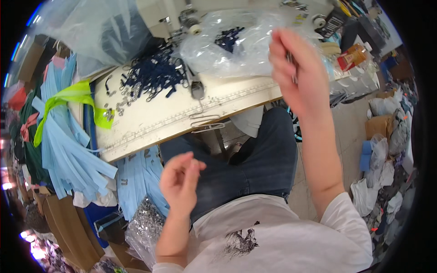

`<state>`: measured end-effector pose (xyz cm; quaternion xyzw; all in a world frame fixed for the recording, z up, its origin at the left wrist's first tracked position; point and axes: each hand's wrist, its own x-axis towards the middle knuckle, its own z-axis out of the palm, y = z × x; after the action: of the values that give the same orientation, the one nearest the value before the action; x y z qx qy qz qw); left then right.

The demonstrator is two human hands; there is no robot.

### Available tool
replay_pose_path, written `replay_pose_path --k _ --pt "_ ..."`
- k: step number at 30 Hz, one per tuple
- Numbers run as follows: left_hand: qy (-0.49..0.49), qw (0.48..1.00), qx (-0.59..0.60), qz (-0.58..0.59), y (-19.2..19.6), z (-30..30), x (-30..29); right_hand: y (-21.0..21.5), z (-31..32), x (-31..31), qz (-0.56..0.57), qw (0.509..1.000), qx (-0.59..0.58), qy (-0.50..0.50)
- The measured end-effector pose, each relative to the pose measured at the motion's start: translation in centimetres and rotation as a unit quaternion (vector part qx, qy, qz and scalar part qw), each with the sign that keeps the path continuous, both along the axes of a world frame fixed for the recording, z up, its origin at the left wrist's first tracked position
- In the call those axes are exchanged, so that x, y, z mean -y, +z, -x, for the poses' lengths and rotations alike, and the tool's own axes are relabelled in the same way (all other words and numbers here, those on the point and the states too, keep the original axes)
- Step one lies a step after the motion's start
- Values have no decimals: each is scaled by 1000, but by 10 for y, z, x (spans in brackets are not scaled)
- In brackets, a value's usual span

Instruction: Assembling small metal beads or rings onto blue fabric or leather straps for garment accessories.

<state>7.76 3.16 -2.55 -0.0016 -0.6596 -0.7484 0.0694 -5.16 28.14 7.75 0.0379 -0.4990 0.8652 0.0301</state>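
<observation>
The right hand [298, 75] is hanging raised above the near edge of the bench [150, 120], toward its right end, and its fingers are pinching together on a thin metal piece [291, 68]; the piece is standing close to upright, its long axis running top to bottom, but it is small and blurred, so which end is which I cannot tell. The left hand [180, 182] is floating low over the lap, well apart from the right, off the bench's near edge; its fingertips are curling in toward the thumb, and whether anything is sitting between them I cannot tell. On the bench, just behind the right hand, a clear plastic bag [236, 43] is lying crumpled with dark blue bits inside. Left of it, a pile of dark blue cords [154, 73] is spreading over the middle of the top, and small metal rings [120, 102] are scattering from it toward the left end. A printed ruler strip [182, 116] is running along the near edge. Over the left end, a bundle of light blue strips [63, 141] is draping down, tied with a yellow-green band [75, 98]. Below the left forearm, a bag of small metal parts [145, 225] is sitting low beside the knee.
</observation>
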Motion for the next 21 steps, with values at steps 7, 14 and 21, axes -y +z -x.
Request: replay_pose_path --k 7,14,21 --pt "80 857 -172 478 23 129 26 -90 -109 16 118 930 326 124" --pt "65 822 -161 543 6 159 15 -105 -148 16 112 918 331 188" --pt "98 921 -65 372 17 150 17 -113 -149 11 120 918 319 203"
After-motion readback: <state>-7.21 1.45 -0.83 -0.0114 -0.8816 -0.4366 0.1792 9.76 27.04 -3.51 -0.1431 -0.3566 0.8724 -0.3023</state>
